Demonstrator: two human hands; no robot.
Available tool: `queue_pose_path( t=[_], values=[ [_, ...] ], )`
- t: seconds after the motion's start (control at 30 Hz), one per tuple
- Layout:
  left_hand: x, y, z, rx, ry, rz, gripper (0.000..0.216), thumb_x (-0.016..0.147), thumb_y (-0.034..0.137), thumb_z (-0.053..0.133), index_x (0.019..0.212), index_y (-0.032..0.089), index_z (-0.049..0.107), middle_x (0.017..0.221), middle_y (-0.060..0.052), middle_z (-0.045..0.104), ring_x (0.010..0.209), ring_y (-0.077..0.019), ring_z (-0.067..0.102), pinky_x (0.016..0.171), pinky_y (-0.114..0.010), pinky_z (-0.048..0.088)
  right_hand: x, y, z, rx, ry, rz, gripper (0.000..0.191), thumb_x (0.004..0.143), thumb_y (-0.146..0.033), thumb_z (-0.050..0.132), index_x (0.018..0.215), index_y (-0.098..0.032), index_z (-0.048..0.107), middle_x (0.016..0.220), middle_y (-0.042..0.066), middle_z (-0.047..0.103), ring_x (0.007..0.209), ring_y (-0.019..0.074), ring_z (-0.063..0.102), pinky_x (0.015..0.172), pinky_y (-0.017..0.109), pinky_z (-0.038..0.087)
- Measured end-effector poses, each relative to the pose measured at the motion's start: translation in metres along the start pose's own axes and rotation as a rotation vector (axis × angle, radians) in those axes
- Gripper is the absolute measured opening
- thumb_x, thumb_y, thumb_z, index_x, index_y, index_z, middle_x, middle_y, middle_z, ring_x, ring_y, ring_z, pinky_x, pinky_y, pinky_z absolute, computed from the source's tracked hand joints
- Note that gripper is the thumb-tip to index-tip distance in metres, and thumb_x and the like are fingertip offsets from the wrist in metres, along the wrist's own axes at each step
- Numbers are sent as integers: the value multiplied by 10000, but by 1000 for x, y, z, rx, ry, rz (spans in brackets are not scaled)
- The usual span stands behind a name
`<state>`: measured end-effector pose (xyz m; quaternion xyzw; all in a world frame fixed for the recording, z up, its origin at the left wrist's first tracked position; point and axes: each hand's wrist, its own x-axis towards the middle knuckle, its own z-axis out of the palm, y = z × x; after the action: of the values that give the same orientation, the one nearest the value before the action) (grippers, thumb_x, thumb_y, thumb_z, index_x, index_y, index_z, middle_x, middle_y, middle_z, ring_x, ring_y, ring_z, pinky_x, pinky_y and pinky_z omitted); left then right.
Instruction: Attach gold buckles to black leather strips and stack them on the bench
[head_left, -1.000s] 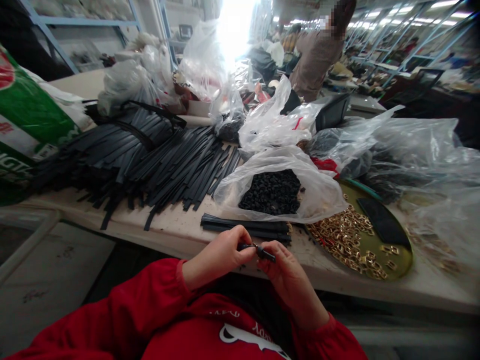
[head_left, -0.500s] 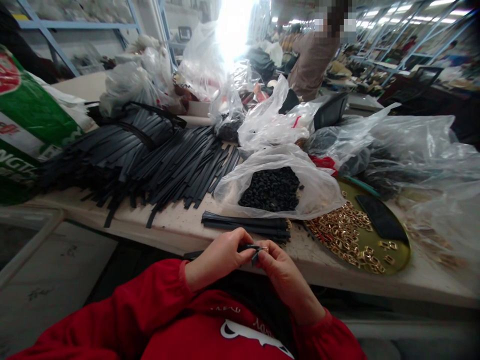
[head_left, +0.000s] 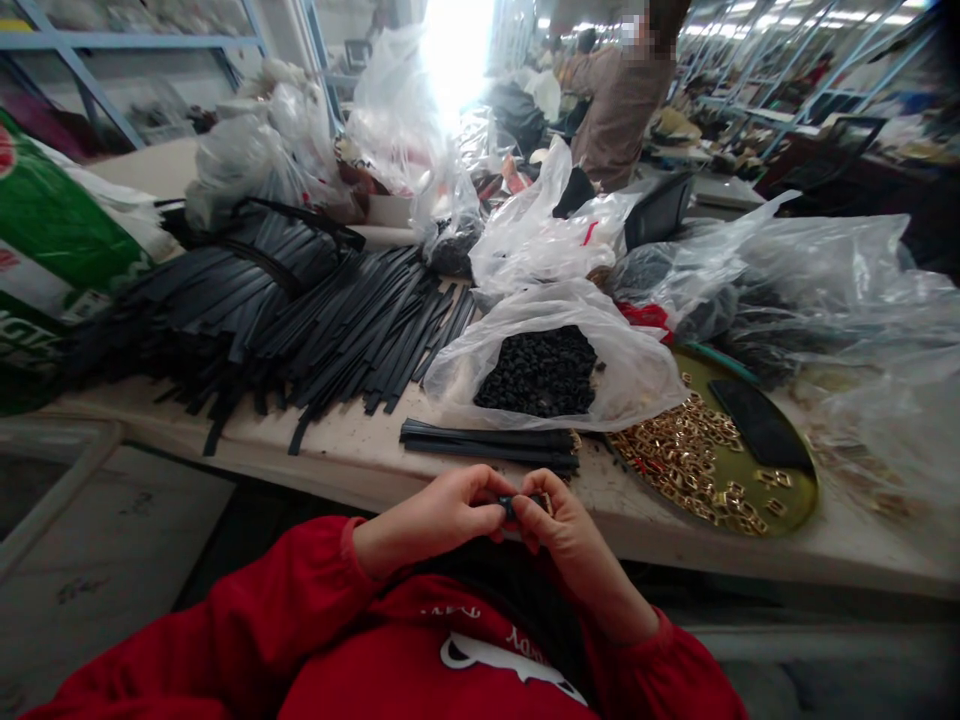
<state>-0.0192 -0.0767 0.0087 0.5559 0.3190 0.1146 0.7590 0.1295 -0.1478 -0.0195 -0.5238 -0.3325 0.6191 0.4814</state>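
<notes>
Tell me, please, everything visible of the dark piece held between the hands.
The dark piece is blackish, like leather or plastic, though its material is uncertain. The left hand and right hand pinch it in front of the bench, hiding most of it. A gold-coloured bit shows to its right; whether they join is unclear.

A dark strap (head_left: 508,507), mostly hidden, is pinched between the fingers (head_left: 486,518) of both hands by the worktop (head_left: 360,432) edge, a gold bit (head_left: 548,506) showing at its right.
</notes>
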Motion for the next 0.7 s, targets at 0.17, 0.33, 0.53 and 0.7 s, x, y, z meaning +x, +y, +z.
queue_pose_path(
  t=[0.17,0.33,0.53,0.7],
  values=[
    [-3,-5,-3,-143,-30,-25,286,737,287,606,945,111,520,807,-50,640,698,-122,587,644,-245,436,0,-3,-2,201,-118,119,276,742,-405,610,768,-214,412,529,-67,534,395,59,405,398,163,252],
    [-3,-7,-4,-131,-47,-72,286,761,296,584,971,111,523,841,-55,642,691,-107,592,657,-232,440,-2,-11,-5,5,-106,64,229,762,-400,578,761,-223,434,565,-66,541,418,69,412,413,180,275],
    [-1,-8,0,206,-6,-42,222,772,195,481,972,122,544,772,-17,637,671,-112,589,618,-221,444,-10,-11,-7,-636,-9,-302,53,784,-245,532,743,-219,552,687,-11,582,633,139,514,595,256,375],
    [-6,-6,1,230,-75,-22,337,777,173,460,1109,128,499,880,-49,637,706,-120,600,644,-233,458,-8,-5,-10,-555,-42,-221,50,782,-228,528,736,-212,519,673,-28,552,628,129,495,587,241,371]
  ],
)
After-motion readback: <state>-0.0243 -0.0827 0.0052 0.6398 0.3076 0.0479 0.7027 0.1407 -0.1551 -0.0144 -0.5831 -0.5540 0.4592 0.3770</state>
